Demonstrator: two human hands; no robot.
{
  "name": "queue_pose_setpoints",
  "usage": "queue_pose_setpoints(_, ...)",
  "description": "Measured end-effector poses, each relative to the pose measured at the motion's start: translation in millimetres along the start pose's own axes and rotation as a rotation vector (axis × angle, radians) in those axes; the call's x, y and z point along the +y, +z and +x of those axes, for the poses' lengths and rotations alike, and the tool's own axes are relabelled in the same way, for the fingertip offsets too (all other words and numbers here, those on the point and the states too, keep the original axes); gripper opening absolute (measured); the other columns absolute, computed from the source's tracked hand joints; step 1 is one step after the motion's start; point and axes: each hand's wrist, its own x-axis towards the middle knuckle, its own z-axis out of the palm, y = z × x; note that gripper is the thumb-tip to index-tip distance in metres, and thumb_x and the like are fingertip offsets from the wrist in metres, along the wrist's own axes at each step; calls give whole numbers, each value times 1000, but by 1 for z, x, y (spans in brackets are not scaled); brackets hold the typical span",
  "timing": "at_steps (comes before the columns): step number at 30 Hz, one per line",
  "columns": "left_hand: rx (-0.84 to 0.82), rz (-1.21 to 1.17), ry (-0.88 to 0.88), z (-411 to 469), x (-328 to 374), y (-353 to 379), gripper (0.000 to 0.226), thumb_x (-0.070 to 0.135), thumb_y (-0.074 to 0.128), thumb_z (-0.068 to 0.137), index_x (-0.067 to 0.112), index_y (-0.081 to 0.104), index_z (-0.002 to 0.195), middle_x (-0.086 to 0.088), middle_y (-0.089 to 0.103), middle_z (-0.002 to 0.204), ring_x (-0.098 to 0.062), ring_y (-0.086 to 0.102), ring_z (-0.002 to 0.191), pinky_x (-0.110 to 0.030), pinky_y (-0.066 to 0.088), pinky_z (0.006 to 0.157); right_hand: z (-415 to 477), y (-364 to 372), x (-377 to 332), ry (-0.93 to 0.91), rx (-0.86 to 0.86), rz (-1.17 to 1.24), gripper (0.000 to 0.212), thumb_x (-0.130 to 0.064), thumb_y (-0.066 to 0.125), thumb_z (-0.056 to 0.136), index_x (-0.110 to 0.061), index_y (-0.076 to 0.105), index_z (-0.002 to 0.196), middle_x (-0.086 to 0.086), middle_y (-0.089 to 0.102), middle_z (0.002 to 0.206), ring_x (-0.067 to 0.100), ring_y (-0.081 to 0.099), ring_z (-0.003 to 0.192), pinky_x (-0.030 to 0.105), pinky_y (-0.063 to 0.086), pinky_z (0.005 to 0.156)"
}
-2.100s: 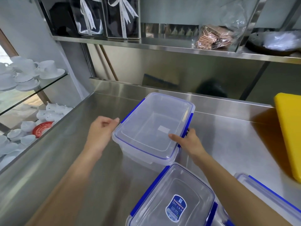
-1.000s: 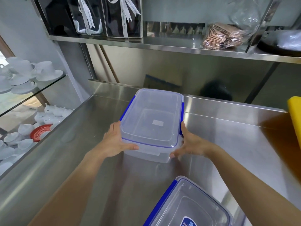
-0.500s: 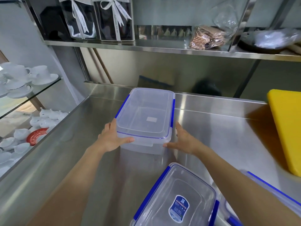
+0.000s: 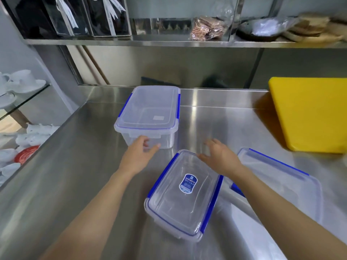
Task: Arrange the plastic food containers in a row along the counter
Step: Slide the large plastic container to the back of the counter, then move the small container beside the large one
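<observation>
I see both grips open w/ nothing held: left hand (image 4: 139, 156) fingertips by far container (image 4: 148, 114) front wall, right hand (image 4: 220, 158) over labelled container (image 4: 183, 196) just nearer on desk (image 4: 75, 166); blue sticker (image 4: 188, 183) text unreadable.

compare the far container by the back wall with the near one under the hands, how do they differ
The far container sits square to the back edge of the counter; the near container lies skewed. The near one's lid carries a blue label, the far one's only a small pale patch. The left hand is at the far one, the right hand over the near one. Both are clear, lidded, with blue clips.
</observation>
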Motion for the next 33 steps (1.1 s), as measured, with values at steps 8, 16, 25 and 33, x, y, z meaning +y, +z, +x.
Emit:
queue_pose_setpoints(8, -493, -164, -210, -31, 4, 35, 47, 48, 61, 82, 13, 56, 114, -4, 65, 108, -15, 63, 88, -25, 49, 73, -32, 18, 7, 23, -154, -143, 60, -49, 44, 92, -10, 36, 137, 16, 47, 139, 35, 47, 125, 43, 37, 102)
queue_pose_setpoints(16, -277, -471, -403, -63, 6, 64, 40, 42, 58, 86, 12, 52, 112, -10, 66, 108, -25, 65, 93, -42, 53, 85, -36, 34, 8, -8, 49, -142, 54, -40, 38, 96, -8, 32, 139, 14, 40, 144, 34, 42, 127, 40, 36, 102)
queue_pose_setpoints(25, -158, -462, -271, -70, 10, 51, 81, 47, 74, 70, 19, 33, 134, 5, 33, 126, -14, 46, 109, -31, 43, 89, -69, 13, 8, 41, 8, 201, 73, -52, 60, 81, -18, 32, 140, 3, 37, 144, 25, 45, 125, 39, 44, 99)
queue_pose_setpoints(33, -930, 165, 58, -62, -2, 36, 153, 44, 87, 47, 40, -40, 132, 12, -45, 145, -6, -5, 144, -31, 21, 118, -77, -5, 16, -88, -523, -184, 121, -57, 71, 69, -25, -16, 147, 1, -22, 158, 19, -14, 146, 37, 7, 119)
